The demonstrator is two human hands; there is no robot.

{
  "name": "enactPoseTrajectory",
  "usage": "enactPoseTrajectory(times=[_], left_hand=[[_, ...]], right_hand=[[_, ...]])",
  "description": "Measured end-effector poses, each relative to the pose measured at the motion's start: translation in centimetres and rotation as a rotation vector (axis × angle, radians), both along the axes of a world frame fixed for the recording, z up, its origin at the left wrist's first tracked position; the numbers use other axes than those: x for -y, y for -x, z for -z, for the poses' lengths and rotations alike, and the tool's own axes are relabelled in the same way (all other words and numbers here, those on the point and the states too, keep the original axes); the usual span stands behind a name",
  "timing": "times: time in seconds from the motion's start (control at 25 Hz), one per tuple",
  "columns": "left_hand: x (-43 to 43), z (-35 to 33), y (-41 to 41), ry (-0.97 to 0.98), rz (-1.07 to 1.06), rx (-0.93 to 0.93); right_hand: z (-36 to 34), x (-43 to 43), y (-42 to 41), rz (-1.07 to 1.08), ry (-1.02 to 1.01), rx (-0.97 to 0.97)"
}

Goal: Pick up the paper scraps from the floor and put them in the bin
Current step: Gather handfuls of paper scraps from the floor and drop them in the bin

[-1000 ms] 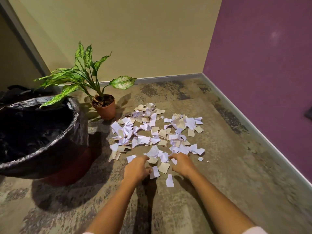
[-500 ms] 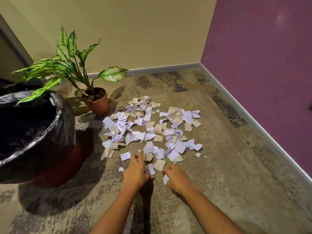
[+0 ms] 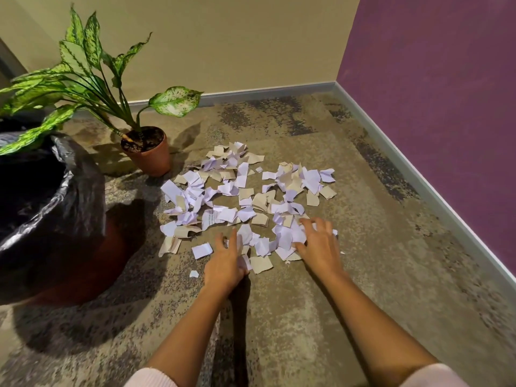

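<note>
Mottled carpet point(image 3: 321, 317), potted plant point(image 3: 145, 152) beside lined bin point(image 3: 69, 196), spread-fingered hands (left point(image 3: 224, 261), right point(image 3: 318, 244)) on paper scraps point(image 3: 245, 196)

Indoor room corner, likely an office or home interior. Indicators: mottled carpet floor point(image 3: 335, 303), beige wall point(image 3: 223, 37) meeting purple wall point(image 3: 432, 65), grey skirting board point(image 3: 265, 92), potted plant point(image 3: 145, 149), and a large bin point(image 3: 69, 219) lined with a black bag.

A beige wall point(image 3: 223, 37) meets a purple wall point(image 3: 432, 65) in a corner, grey skirting point(image 3: 265, 92) along both. Mottled brown floor point(image 3: 307, 317) (dark patches), potted plant point(image 3: 145, 152) casting shadows.
</note>
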State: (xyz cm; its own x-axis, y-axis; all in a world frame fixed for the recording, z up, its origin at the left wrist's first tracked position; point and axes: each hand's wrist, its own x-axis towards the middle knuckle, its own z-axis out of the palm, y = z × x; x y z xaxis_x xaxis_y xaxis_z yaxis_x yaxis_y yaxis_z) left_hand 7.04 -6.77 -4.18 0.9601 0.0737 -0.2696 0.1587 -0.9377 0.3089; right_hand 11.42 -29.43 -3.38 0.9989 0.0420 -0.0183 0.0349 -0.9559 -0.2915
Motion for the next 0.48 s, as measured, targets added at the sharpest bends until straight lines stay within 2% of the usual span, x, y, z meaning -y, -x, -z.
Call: enactPoseTrajectory(times=[0.08, 0.2, 0.32, 0.48], left_hand=[[-0.3, 0.3, -0.6, 0.021, -0.022, 0.023], [-1.2, 0.7, -1.9, 0.061, -0.069, 0.045], [-2.0, 0.8, -3.5, 0.09, -0.074, 0.026], [-2.8, 0.6, -5.4, 0.069, -0.054, -0.012]], right_hand=[[0.0, 1.7, -1.1, 0.152, 0.045, -0.078], [0.5, 4.2, -2.1, 0.289, -0.032, -0.293], [1.2, 4.4, -2.7, 0.27, -0.165, -0.386], [1.7, 1.1, -3.7, 0.123, -0.197, -0.351]])
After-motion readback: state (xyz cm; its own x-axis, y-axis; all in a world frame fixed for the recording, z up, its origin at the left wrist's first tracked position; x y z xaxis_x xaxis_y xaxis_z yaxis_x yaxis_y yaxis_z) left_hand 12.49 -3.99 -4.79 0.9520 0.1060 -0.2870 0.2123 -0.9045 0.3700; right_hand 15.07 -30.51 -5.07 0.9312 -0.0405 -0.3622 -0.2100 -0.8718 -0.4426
